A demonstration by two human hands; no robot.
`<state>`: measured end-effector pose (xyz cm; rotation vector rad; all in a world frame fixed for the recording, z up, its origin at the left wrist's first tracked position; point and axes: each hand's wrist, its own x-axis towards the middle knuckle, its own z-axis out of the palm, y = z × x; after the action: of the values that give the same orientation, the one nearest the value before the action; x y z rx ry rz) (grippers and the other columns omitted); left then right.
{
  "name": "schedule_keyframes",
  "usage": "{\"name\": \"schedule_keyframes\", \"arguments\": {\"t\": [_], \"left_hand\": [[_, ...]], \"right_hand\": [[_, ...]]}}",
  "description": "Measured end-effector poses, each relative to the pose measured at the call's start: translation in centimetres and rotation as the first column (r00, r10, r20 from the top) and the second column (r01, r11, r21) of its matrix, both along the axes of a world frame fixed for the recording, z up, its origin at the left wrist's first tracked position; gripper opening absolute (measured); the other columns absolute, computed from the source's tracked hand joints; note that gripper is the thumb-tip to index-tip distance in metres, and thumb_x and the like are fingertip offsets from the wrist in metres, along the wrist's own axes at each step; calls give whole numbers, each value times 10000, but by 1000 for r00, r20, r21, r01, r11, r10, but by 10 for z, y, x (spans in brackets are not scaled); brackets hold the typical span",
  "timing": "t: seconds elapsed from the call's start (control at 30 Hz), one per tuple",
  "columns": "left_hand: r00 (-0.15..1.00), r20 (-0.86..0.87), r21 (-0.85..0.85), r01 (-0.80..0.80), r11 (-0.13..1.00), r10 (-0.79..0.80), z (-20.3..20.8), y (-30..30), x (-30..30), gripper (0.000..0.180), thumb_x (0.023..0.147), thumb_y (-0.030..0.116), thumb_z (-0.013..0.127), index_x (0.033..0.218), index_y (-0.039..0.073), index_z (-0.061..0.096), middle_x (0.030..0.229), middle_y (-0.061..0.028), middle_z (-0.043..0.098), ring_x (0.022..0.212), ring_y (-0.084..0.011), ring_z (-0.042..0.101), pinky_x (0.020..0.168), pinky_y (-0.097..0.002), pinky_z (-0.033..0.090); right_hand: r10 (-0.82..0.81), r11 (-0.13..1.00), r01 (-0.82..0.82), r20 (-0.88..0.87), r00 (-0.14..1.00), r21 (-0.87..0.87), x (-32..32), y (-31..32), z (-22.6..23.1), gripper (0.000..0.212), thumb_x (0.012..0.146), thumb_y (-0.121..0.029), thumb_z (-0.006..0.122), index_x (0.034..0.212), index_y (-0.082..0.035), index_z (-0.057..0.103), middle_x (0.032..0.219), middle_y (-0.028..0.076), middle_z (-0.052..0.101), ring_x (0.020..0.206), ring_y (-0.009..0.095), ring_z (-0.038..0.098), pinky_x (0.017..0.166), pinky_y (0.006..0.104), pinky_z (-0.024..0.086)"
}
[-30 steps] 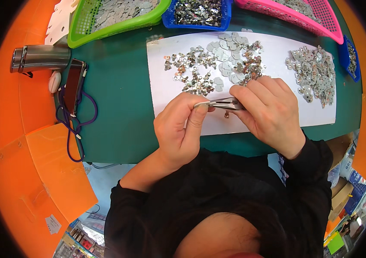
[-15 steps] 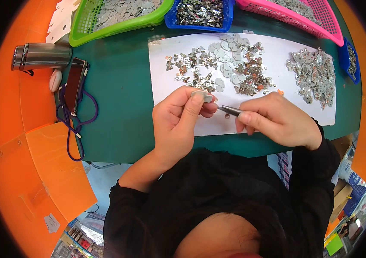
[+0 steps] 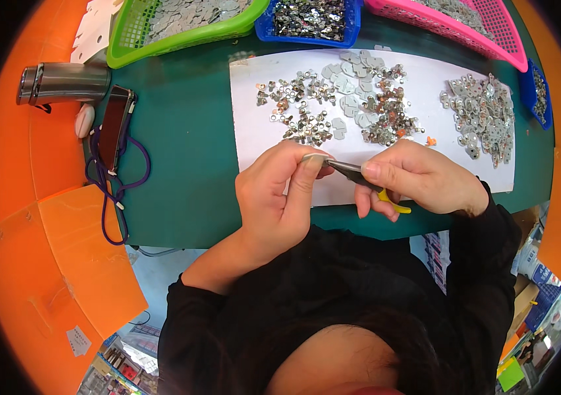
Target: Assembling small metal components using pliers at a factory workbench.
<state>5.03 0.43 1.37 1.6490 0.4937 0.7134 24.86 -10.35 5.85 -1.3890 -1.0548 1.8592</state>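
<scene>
Above the worktop's [image 3: 175,204] near edge, the left hand [image 3: 277,191] has its fingers clamped on a small grey plate [image 3: 314,156], apparently to steady it against the yellow-handled pliers [image 3: 350,170], which the right hand's [image 3: 419,176] fingers grip, seemingly for control.

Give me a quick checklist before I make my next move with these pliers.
1. Grey metal plate secure: ok, pinched between left hand's thumb and forefinger.
2. Yellow-handled pliers in right hand: ok.
3. Pliers' tips gripping the plate: cannot tell, too small and partly hidden.
4. Left fingers well clear of the tips: not ok, they're right beside them.
5. Loose metal fittings on the white sheet: ok, piled beyond your hands.
6. Phone out of the way: ok, far left.
</scene>
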Motion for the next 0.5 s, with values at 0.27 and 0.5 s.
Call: {"name": "schedule_keyframes", "arguments": {"t": [0.27,0.5], "left_hand": [[993,-103,-64,-70,996,63,-6,-4,2,142,990,50,575,905,-38,648,780,-95,681,690,-139,681,614,-258,522],[1000,0,-5,-19,1000,19,-6,6,9,153,1012,82,552,927,-26,620,791,-87,662,700,-132,653,645,-250,511]], "right_hand": [[-316,886,-138,793,521,443,-35,-15,-3,245,971,-216,585,819,-26,606,635,110,562,568,296,572,546,391,442],[-395,864,-90,778,488,495,-28,-20,7,150,925,-165,624,899,-20,593,753,137,577,676,361,580,586,427,448]]}}
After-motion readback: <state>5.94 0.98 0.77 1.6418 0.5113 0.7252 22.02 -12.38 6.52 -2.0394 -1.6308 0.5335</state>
